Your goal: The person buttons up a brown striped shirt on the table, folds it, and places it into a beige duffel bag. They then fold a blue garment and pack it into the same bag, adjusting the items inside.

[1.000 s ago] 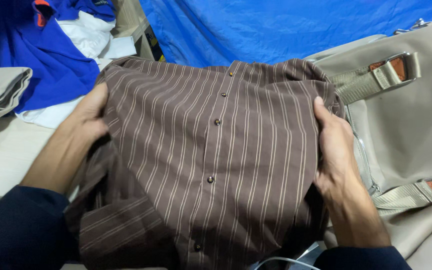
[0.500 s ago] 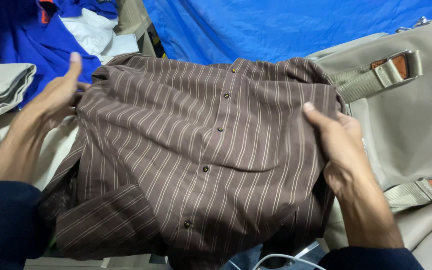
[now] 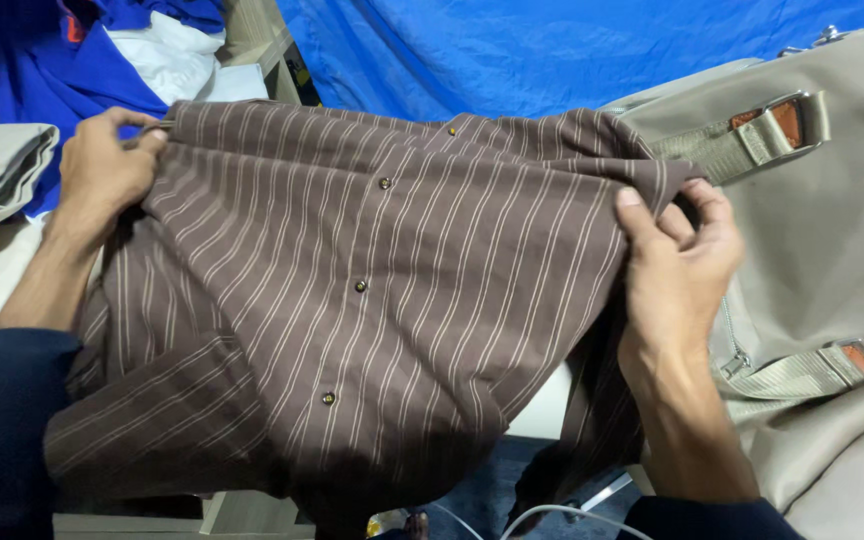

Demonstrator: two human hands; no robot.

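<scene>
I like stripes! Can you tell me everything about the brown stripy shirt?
The shirt is brown with thin pale stripes and looks like soft woven cloth. A row of small round buttons runs down its closed front. It is spread out, rumpled and partly folded, with a sleeve lying at the lower left. The left hand and the right hand each grip a top corner.

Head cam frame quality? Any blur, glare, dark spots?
Head view: the brown striped button-up shirt is sharp, its stripes and buttons crisp; left hand and right hand show no motion blur; light is even, without glare; the dark sleeves at the bottom corners and the gap under the shirt lose detail in shadow.
</scene>
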